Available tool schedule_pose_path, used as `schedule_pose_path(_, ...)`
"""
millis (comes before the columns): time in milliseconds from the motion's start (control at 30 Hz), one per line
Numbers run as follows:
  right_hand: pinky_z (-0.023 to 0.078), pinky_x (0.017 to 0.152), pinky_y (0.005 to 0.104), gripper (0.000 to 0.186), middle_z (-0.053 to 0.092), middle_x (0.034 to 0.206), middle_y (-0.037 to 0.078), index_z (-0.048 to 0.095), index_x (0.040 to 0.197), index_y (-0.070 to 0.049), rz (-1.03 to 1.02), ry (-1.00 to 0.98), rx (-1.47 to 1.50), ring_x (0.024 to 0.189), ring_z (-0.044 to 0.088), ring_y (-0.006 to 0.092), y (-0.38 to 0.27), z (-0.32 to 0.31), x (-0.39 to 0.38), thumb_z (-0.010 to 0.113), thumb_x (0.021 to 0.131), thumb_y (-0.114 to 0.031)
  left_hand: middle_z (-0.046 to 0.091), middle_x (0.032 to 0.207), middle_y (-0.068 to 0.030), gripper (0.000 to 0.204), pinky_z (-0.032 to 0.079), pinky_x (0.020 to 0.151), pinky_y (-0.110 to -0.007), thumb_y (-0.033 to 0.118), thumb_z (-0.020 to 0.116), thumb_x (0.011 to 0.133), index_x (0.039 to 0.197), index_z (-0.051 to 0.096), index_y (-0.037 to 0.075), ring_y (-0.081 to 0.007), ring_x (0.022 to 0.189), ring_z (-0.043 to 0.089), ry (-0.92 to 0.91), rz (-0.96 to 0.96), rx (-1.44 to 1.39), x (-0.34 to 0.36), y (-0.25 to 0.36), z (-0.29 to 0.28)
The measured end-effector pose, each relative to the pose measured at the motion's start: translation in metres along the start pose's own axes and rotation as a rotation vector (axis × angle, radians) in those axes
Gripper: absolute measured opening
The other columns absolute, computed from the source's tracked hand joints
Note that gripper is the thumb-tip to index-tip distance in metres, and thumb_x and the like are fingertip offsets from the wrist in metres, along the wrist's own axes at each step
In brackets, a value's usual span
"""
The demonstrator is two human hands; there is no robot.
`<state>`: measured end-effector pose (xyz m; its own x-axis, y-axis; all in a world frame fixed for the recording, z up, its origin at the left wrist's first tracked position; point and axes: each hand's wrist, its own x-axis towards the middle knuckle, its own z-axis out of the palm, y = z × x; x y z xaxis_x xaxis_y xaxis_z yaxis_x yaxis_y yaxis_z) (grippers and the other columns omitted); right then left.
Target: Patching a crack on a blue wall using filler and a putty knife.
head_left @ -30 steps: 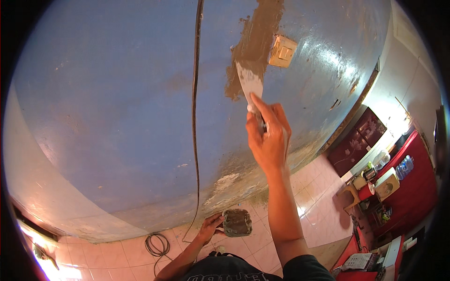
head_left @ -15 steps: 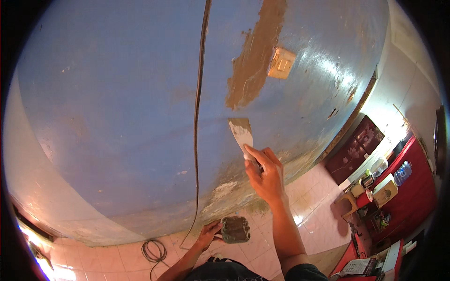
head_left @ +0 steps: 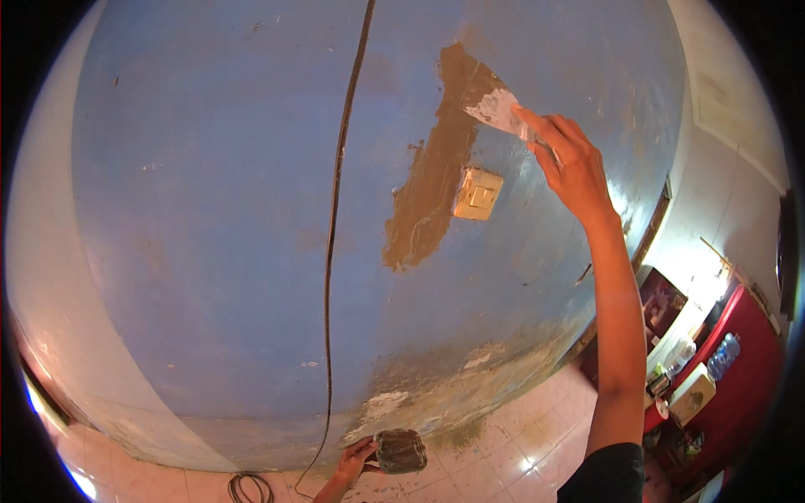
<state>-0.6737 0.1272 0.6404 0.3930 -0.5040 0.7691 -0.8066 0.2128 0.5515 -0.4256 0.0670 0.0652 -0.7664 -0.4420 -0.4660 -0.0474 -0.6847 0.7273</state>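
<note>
My right hand (head_left: pixel 568 163) grips a putty knife (head_left: pixel 496 109), its blade against the blue wall (head_left: pixel 226 218) at the upper part of a brown filler patch (head_left: pixel 430 189). Grey-brown filler coats the blade's outer end. The patch runs down in a ragged strip past a cream light switch (head_left: pixel 479 194). Low in the picture, my left hand (head_left: pixel 357 463) holds a small dark square tub (head_left: pixel 401 451) by its left side. Brownish filler lies in the tub.
A black cable (head_left: pixel 334 226) hangs down the wall, and a coil of cable (head_left: pixel 250 488) lies on the pink tiled floor (head_left: pixel 503 436). Paint is peeling along the wall's foot. At the right stand a red-covered surface (head_left: pixel 738 369) and a water bottle (head_left: pixel 723 356).
My right hand has lifted the putty knife from below the patch to its upper end, blade now on the wall. The view has tilted upward; my left hand still holds the tub.
</note>
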Motion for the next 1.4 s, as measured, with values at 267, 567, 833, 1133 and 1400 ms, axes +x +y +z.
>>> schedule_pose_path(267, 0.059, 0.067, 0.0336, 0.057, 0.064, 0.098, -0.003, 0.061, 0.141, -0.031, -0.163, 0.050, -0.110, 0.089, 0.061, 0.0176, 0.036, 0.043, 0.040, 0.070, 0.091, -0.006, 0.046, 0.153, -0.0247, 0.069, 0.069, 0.076, -0.045, 0.033, 0.068, 0.099, 0.151, 0.042, -0.006, -0.0358, 0.126, 0.061, -0.011, 0.051, -0.056, 0.019, -0.006, 0.019)
schedule_pose_path(567, 0.058, 0.070, 0.0344, 0.058, 0.062, 0.098, -0.003, 0.063, 0.139, -0.032, -0.088, 0.007, -0.201, 0.089, 0.060, 0.0172, 0.087, 0.035, -0.004, 0.071, 0.089, -0.004, 0.055, 0.145, -0.0233, 0.060, 0.068, 0.074, -0.045, 0.031, 0.065, 0.102, 0.148, 0.048, -0.004, -0.0318, 0.108, 0.071, 0.062, 0.091, -0.066, 0.021, -0.005, 0.037)
schedule_pose_path(833, 0.057, 0.074, 0.0341, 0.049, 0.061, 0.097, -0.002, 0.066, 0.136, -0.029, -0.152, 0.060, -0.180, 0.090, 0.061, 0.0182, 0.048, -0.001, 0.036, 0.069, 0.093, -0.005, 0.051, 0.149, -0.0242, 0.063, 0.068, 0.072, -0.044, 0.031, 0.066, 0.101, 0.149, 0.046, -0.004, -0.0319, 0.107, 0.072, 0.014, 0.055, -0.040, 0.026, -0.006, 0.039)
schedule_pose_path(1133, 0.059, 0.069, 0.0349, 0.047, 0.062, 0.098, -0.001, 0.066, 0.136, -0.029, -0.178, -0.022, -0.325, 0.091, 0.062, 0.0183, 0.045, 0.012, 0.046, 0.068, 0.094, -0.007, 0.046, 0.152, -0.0272, 0.072, 0.068, 0.075, -0.044, 0.034, 0.067, 0.101, 0.153, 0.038, -0.006, -0.0350, 0.115, 0.068, -0.044, 0.028, -0.015, 0.047, -0.025, 0.028)
schedule_pose_path(1400, 0.057, 0.070, 0.0348, 0.048, 0.061, 0.096, -0.001, 0.067, 0.134, -0.028, -0.083, -0.053, -0.267, 0.089, 0.061, 0.0196, 0.048, -0.007, 0.024, 0.068, 0.092, -0.005, 0.045, 0.152, -0.0279, 0.074, 0.069, 0.077, -0.046, 0.034, 0.068, 0.100, 0.153, 0.038, -0.006, -0.0361, 0.131, 0.058, -0.098, 0.015, -0.026, 0.034, -0.019, 0.023)
